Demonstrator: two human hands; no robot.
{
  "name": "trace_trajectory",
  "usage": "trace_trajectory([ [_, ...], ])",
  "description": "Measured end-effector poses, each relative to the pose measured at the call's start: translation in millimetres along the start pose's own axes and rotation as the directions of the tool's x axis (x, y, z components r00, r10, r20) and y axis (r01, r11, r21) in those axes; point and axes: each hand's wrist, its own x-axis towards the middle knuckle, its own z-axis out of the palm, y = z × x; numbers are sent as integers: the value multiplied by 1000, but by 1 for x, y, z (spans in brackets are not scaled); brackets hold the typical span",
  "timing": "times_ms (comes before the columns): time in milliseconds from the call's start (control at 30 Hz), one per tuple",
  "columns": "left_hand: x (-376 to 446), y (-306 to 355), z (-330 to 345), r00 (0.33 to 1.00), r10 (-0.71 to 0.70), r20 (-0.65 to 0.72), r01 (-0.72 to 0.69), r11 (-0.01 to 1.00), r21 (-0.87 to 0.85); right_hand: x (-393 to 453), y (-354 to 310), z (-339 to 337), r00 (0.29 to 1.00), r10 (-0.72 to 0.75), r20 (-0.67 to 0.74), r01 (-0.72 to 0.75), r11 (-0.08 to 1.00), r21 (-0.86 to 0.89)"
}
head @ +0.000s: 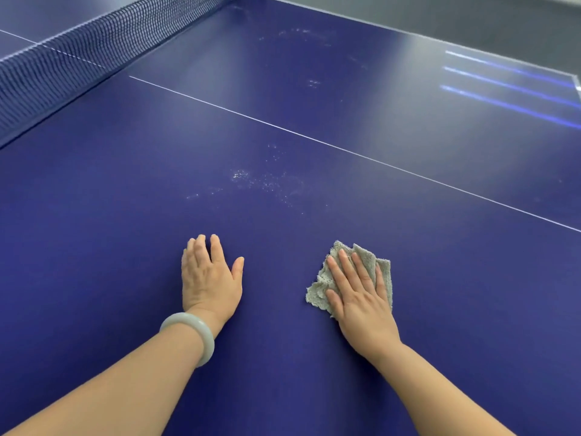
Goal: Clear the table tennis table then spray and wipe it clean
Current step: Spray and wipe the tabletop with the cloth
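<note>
Table [132, 247]: blue, rigid, smooth, likely slick under damp cloth. Open run ahead of cloth to white centre line [314, 140]; far edge well beyond. Net [63, 67]: far left of cloth.
Spray droplets [267, 184]: ahead-left of cloth, unwiped.
Right hand [358, 297]: fingers straight, pressing cloth flat.
Left hand [209, 278]: left of cloth, flat on table, holding nothing.
Cloth [320, 289]: grey terry, soft, light, bunches easily; best held under palm.

Bright even light, striped glare on the table [509, 86] far right, sharp focus, wide-angle bend
</note>
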Motion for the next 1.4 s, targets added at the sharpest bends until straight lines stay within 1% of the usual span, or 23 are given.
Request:
trace_trajectory([
  [167, -1, 10, 11, 997, -45, -64, 49, 996, 68, 52, 46, -15, 967, 251, -34, -251, 968, 5],
  [200, -2, 10, 11, 997, -42, -72, 47, 996, 71, 66, 54, -21, 936, 352, -30, -351, 936, 24],
  [267, -1, 9, 12, 995, -41, -85, 47, 997, 63, 97, 56, -27, 816, 575, -53, -570, 817, 88],
  [300, -1, 9, 13, 995, -43, -88, 48, 997, 59, 113, 50, -29, 757, 650, -63, -642, 759, 112],
  [333, 0, 9, 13, 995, -47, -86, 52, 997, 57, 128, 38, -29, 743, 667, -62, -658, 744, 121],
  [367, 1, 10, 13, 995, -53, -80, 58, 997, 58, 139, 23, -28, 785, 616, -61, -608, 786, 115],
  [400, 0, 10, 13, 995, -60, -76, 64, 996, 59, 146, 7, -24, 866, 497, -58, -490, 866, 96],
  [467, -1, 10, 12, 995, -60, -78, 64, 997, 48, 145, -15, -16, 989, 139, -49, -136, 989, 49],
  [533, -1, 10, 11, 995, -62, -72, 66, 997, 48, 140, -5, -14, 994, -109, -19, 109, 994, -12],
  [567, -1, 10, 10, 995, -65, -69, 68, 997, 44, 142, 11, -17, 991, -129, -26, 128, 991, -36],
  [633, -2, 11, 11, 994, -66, -92, 69, 997, 33, 156, 54, -29, 994, 73, -86, -77, 996, -41],
  [667, -2, 11, 11, 993, -66, -98, 69, 997, 28, 164, 75, -38, 963, 251, -102, -252, 968, 1],
  [733, -1, 10, 11, 994, -66, -91, 69, 997, 31, 185, 101, -52, 837, 540, -88, -533, 841, 91],
  [800, -1, 10, 11, 994, -65, -92, 69, 997, 42, 210, 97, -55, 752, 655, -76, -643, 754, 130],
  [833, -1, 11, 11, 994, -66, -89, 70, 997, 44, 223, 86, -55, 747, 662, -67, -649, 747, 142],
  [900, -1, 11, 11, 994, -69, -86, 73, 996, 44, 250, 57, -54, 824, 565, -41, -555, 819, 143],
  [1000, 0, 12, 10, 994, -74, -77, 78, 995, 60, 276, 3, -49, 979, 200, 24, -202, 974, 107],
  [1100, 0, 12, 9, 995, -72, -75, 76, 995, 59, 265, -24, -38, 989, -134, 63, 129, 989, 74],
  [1167, 0, 12, 8, 994, -69, -80, 74, 996, 49, 247, -8, -34, 980, -195, 48, 193, 980, 55],
  [1200, -1, 12, 8, 995, -70, -75, 73, 996, 51, 239, 7, -35, 987, -159, 33, 157, 987, 46],
  [1267, -1, 11, 8, 996, -69, -63, 72, 996, 51, 220, 42, -40, 998, 58, -7, -57, 997, 50],
  [1333, -1, 11, 8, 996, -66, -57, 69, 997, 38, 194, 66, -45, 937, 347, -32, -343, 934, 97],
  [1400, -1, 10, 6, 997, -63, -43, 64, 998, 20, 165, 60, -41, 849, 525, -57, -517, 848, 120],
])
